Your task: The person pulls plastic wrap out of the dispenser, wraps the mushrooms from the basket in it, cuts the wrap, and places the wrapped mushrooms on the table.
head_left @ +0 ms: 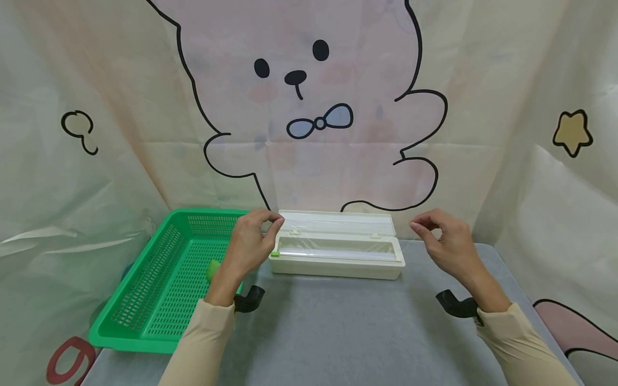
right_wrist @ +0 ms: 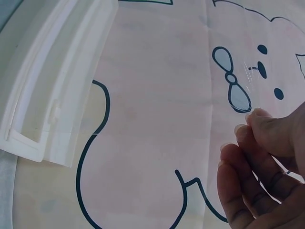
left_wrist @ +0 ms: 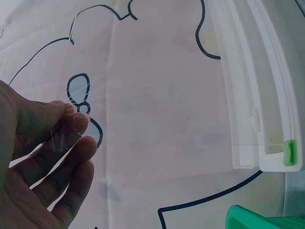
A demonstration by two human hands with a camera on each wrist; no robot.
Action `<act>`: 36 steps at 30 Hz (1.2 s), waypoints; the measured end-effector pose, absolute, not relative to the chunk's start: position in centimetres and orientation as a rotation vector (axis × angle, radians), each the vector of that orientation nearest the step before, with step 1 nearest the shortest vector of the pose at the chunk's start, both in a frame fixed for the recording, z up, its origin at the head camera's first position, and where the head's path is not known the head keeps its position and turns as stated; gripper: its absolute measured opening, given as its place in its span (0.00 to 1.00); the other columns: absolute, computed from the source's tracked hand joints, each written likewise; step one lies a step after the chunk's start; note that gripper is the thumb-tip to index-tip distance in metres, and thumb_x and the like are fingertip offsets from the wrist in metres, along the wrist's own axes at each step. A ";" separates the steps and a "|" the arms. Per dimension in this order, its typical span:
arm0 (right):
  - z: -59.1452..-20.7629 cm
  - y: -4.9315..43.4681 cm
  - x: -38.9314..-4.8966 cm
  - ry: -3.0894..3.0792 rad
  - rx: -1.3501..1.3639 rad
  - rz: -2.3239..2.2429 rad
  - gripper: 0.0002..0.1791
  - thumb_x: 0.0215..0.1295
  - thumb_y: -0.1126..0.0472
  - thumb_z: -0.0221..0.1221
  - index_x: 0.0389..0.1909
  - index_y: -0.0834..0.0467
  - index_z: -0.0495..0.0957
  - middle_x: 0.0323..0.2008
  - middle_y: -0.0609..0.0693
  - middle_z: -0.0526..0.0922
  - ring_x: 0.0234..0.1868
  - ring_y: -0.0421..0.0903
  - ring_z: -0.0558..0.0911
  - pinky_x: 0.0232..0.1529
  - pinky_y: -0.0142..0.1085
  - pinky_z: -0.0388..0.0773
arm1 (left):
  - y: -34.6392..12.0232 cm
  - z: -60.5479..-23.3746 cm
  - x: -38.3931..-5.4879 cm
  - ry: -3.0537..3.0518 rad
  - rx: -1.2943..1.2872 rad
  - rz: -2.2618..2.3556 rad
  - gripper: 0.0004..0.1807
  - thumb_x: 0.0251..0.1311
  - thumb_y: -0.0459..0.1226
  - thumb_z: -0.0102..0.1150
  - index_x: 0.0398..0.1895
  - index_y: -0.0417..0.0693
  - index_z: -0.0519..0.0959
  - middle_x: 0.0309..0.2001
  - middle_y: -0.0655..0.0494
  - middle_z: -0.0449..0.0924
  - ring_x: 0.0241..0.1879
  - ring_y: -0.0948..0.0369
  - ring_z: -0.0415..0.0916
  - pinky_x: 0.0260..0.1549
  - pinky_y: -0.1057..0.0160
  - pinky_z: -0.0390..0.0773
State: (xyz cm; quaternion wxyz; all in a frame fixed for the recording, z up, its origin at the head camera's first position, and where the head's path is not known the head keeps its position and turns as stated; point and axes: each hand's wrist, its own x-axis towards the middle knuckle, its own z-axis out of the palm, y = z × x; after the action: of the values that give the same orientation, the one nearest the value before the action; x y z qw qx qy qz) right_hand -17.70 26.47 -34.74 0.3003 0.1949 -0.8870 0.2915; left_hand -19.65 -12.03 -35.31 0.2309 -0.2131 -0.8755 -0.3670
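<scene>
A white cling film dispenser (head_left: 338, 269) lies on the table with its lid (head_left: 338, 219) raised at the back. A green slider (left_wrist: 289, 152) sits at its left end. My left hand (head_left: 253, 238) is raised by that end. Between thumb and forefinger it pinches clear cling film (left_wrist: 59, 138), bunched at the fingertips. Past the right end of the dispenser, my right hand (head_left: 446, 238) is raised too, thumb against forefinger. Faint glints of film show at its fingertips in the right wrist view. The film's full outline is too transparent to follow.
A green plastic basket (head_left: 132, 346) stands left of the dispenser, partly behind my left forearm. Inside it a light green object (head_left: 212, 269) is half hidden by my wrist. A grey cloth covers the table (head_left: 347, 332). Printed curtains (head_left: 314, 171) hang at the back and both sides.
</scene>
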 end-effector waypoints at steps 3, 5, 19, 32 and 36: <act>-34.5 26.4 -17.5 -2.347 0.520 0.762 0.07 0.60 0.74 0.69 0.36 0.63 0.83 0.30 0.51 0.84 0.30 0.40 0.76 0.31 0.20 0.69 | -12.1 -35.1 -19.5 -2.398 -0.595 -1.004 0.07 0.69 0.33 0.62 0.40 0.39 0.87 0.39 0.50 0.85 0.43 0.50 0.82 0.45 0.49 0.80; -34.4 26.4 -17.4 -2.342 0.524 0.756 0.07 0.59 0.74 0.69 0.36 0.63 0.84 0.31 0.51 0.84 0.30 0.41 0.76 0.32 0.20 0.69 | -12.2 -35.0 -19.3 -2.388 -0.603 -1.007 0.06 0.69 0.33 0.62 0.40 0.39 0.86 0.39 0.50 0.85 0.43 0.49 0.82 0.45 0.49 0.80; -33.5 26.5 -16.5 -2.308 0.546 0.766 0.07 0.58 0.76 0.69 0.35 0.63 0.84 0.30 0.49 0.83 0.31 0.36 0.76 0.34 0.20 0.69 | -12.2 -33.9 -18.5 -2.363 -0.615 -0.981 0.05 0.68 0.33 0.63 0.39 0.39 0.86 0.39 0.50 0.85 0.44 0.51 0.81 0.45 0.50 0.80; -32.7 26.3 -15.8 -2.302 0.545 0.747 0.08 0.57 0.76 0.69 0.35 0.63 0.84 0.31 0.48 0.83 0.32 0.34 0.75 0.33 0.21 0.69 | -12.6 -33.4 -18.0 -2.309 -0.653 -1.015 0.05 0.67 0.31 0.64 0.40 0.38 0.86 0.38 0.51 0.85 0.44 0.52 0.80 0.43 0.51 0.79; -32.5 26.3 -15.7 -2.288 0.557 0.749 0.09 0.57 0.77 0.69 0.35 0.63 0.83 0.31 0.49 0.83 0.33 0.33 0.74 0.34 0.20 0.69 | -12.7 -33.1 -17.9 -2.289 -0.670 -1.011 0.04 0.67 0.31 0.64 0.39 0.38 0.86 0.38 0.51 0.85 0.43 0.52 0.81 0.43 0.52 0.79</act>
State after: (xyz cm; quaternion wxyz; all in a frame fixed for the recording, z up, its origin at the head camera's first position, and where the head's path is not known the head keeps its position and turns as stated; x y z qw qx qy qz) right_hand -15.71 26.30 -32.46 0.3289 0.2127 -0.8745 0.2862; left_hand -17.87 -12.71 -33.15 0.2721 -0.2490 -0.8503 -0.3754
